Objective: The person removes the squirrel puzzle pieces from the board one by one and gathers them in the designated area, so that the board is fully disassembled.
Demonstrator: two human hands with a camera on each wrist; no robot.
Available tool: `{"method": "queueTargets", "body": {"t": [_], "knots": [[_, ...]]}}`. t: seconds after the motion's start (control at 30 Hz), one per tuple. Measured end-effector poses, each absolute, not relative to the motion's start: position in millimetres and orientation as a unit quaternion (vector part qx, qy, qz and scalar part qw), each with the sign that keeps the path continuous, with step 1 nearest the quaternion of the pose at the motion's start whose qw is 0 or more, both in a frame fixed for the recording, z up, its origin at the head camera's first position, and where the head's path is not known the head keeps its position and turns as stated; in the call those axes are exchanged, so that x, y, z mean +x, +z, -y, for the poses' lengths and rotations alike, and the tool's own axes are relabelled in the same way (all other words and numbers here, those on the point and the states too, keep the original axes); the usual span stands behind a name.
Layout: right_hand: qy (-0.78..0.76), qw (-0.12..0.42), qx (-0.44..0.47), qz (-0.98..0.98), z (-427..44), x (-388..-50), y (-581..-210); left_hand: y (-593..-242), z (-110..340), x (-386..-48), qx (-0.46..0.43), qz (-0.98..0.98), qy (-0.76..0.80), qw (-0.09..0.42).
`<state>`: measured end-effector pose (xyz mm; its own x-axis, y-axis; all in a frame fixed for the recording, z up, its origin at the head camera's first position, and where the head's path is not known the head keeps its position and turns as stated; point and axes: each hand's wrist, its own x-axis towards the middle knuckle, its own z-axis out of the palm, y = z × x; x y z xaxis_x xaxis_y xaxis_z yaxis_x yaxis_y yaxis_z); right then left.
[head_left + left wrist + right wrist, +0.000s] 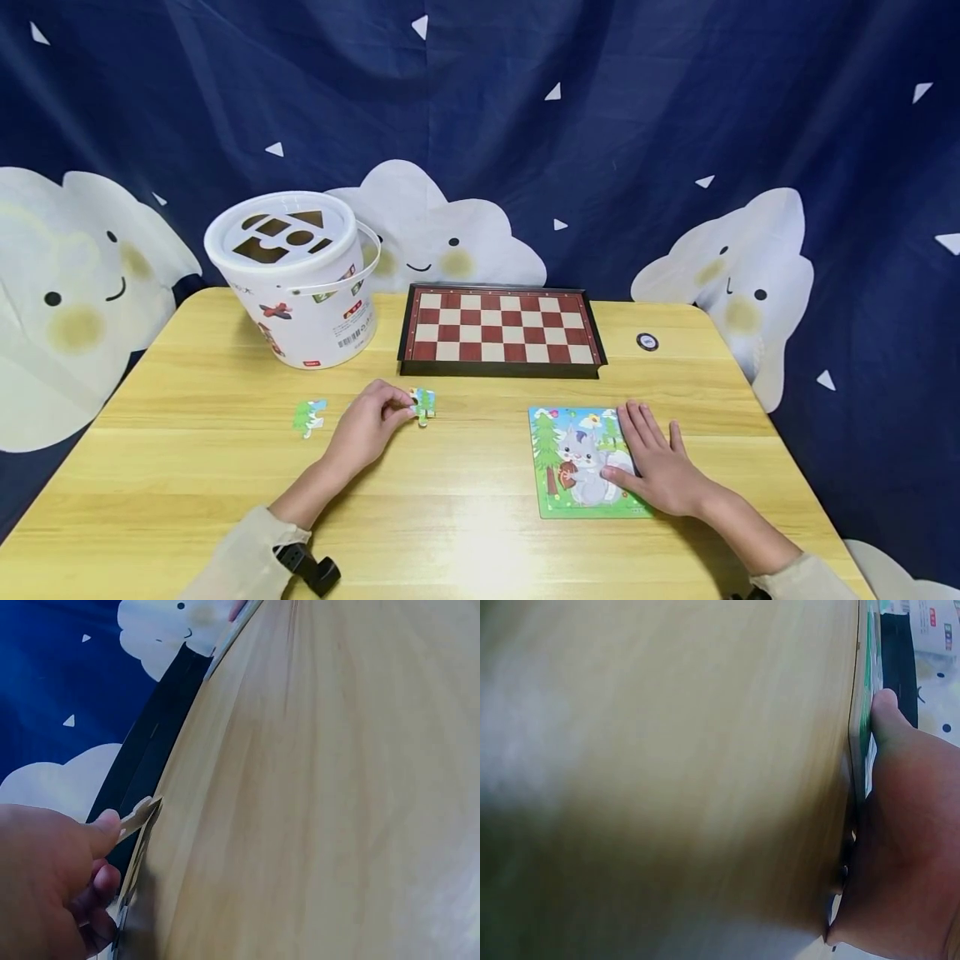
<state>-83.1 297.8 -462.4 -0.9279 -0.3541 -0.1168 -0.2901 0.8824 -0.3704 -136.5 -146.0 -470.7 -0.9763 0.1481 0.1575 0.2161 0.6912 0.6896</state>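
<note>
Left hand [367, 427]: thumb and fingers clamped on a small puzzle piece [424, 402], low at the bench [465, 492], in front of the chessboard's [502, 330] left part; second loose piece [306, 417] lies to the left of that hand. Right hand [662, 471]: fingers straight, thumb spread away, laid over right side of the squirrel puzzle [581, 487], which lies flat on bench. White bucket [330, 312] left of chessboard, round chip [647, 342] to its right

My left hand [367, 423] is pinching, thumb against curled fingers. Right hand [662, 467] palm down, fingers straight, thumb spread out to the left.
</note>
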Motion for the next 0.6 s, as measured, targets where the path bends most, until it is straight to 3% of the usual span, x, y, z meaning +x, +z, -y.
{"method": "queueTargets", "body": {"t": [0.33,0.6], "knots": [[-0.192,0.061,-0.186,-0.962,-300.5,-82.4,-470.6,-469.2,151.3,-136.4,-0.105,0.930,-0.350,0.041],[-0.174,0.081,-0.173,-0.966,-297.8,-83.8,-463.8,-463.8,152.2,-138.9,-0.107,0.930,-0.351,0.033]]}}
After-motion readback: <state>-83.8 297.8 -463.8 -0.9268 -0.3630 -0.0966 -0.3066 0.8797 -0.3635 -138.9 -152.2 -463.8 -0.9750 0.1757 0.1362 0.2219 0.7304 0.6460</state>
